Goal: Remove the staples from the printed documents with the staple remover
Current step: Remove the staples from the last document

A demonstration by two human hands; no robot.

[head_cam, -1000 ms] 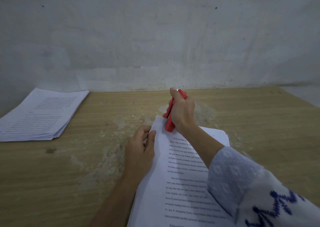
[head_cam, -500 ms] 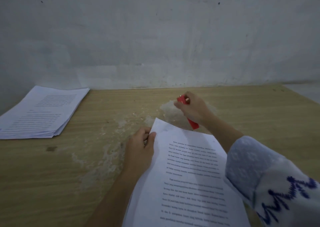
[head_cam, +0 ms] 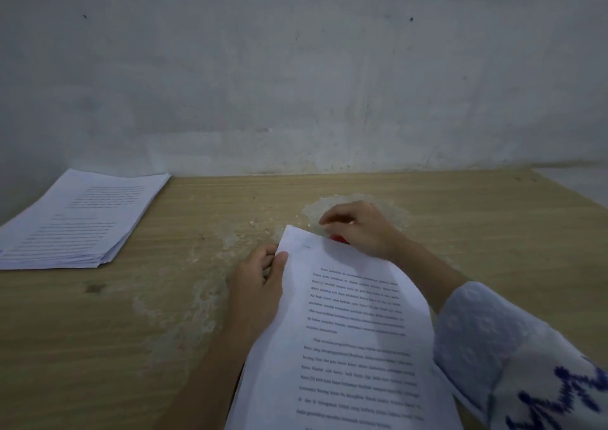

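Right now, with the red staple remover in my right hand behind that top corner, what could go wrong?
1. The staple remover is almost hidden under your right hand, so aiming it may be guesswork.
2. Your left hand pinches the document right at that corner, so the tool could nick a finger.
3. The lifted corner could tear if pulled hard.

Single head-worn view, forward and down, close over the wooden table (head_cam: 460, 219), wall (head_cam: 296, 68) behind.
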